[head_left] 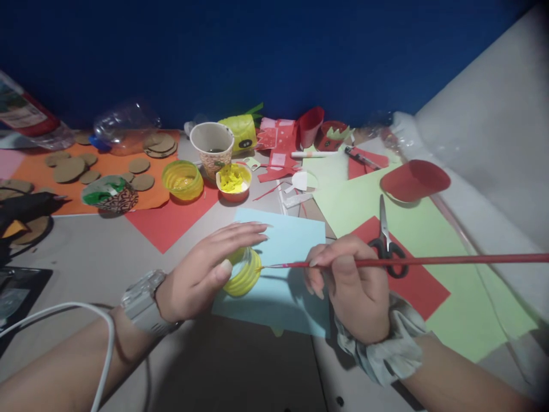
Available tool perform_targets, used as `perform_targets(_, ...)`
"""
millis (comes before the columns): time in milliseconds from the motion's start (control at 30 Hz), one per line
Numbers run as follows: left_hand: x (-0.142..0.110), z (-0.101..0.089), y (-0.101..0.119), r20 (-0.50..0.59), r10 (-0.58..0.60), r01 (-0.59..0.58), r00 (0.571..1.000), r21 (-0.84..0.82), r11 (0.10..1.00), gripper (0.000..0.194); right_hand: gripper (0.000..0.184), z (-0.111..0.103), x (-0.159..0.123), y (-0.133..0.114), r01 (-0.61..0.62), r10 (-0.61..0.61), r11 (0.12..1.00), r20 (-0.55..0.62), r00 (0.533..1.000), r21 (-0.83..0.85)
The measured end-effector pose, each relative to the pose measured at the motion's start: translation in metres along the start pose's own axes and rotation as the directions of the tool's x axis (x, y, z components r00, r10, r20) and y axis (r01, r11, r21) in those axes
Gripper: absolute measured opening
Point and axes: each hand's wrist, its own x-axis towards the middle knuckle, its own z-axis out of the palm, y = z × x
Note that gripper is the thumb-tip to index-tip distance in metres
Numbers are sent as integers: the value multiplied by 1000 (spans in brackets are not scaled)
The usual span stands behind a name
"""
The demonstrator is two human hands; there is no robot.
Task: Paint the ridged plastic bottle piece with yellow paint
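A yellow-painted clear plastic ring (246, 280) sits on light-blue paper (295, 234). Around its left side is my left hand (206, 266), the thumb at the near rim and the long fingers stretched across the far side; part of the ring is hidden behind the thumb. My right hand (351, 280) pinches a thin red paintbrush (441, 260). The yellow-tipped bristles touch the ring's right side. Beyond the paper stand a small cup of yellow paint (234, 182) and another yellow-painted ring (183, 180).
Scissors (386, 243) lie on red paper (429, 292) by my right hand. A paper cup (212, 146) stands behind the paint. Cardboard discs (69, 170) and a clear bottle (126, 127) lie on the left. A white cable (109, 343) crosses my left forearm.
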Motion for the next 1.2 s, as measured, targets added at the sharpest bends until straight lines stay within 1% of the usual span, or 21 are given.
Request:
perform_targets(100,-1,0,0,2,8,-8,1000,-11,1000,68,22,1,0,0,34,-34,999,-6,999,-5)
perform_targets(267,-2,0,1,-12,1,-1,1000,-29,1000,63,21,3,2,-2,86,-86,996,-13,996,13)
perform_targets(333,-2,0,1,-18,-7,6,1000,-38,999,65,24,3,2,-2,80,-80,997,-32,996,22)
perform_targets(433,-1,0,1,-14,-8,7,1000,-40,999,65,25,3,2,-2,40,-40,999,-43,998,13)
perform_targets(533,-1,0,2,0,-9,9,1000,-26,1000,63,22,2,2,-2,11,-11,1000,-19,1000,4)
perform_targets(667,-1,-1,3,13,-14,14,1000,-14,1000,64,21,1,3,-2,13,-13,1000,6,1000,9)
perform_targets(767,-3,0,3,7,-20,20,1000,2,1000,51,22,2,3,-4,18,-18,1000,0,1000,11)
perform_targets(867,-4,1,4,-2,-42,43,999,15,999,40,24,2,3,-5,55,-55,998,-45,997,20)
perform_targets(933,-5,2,5,-3,-48,48,999,18,999,39,26,2,3,-5,80,-78,997,-76,994,19)
perform_targets(1000,-4,2,5,-11,-52,52,999,17,998,38,27,2,3,-4,87,-86,996,-80,993,13)
perform_targets(1200,-3,3,6,-27,-74,74,997,-1,997,37,25,2,2,-6,29,-29,1000,-5,1000,13)
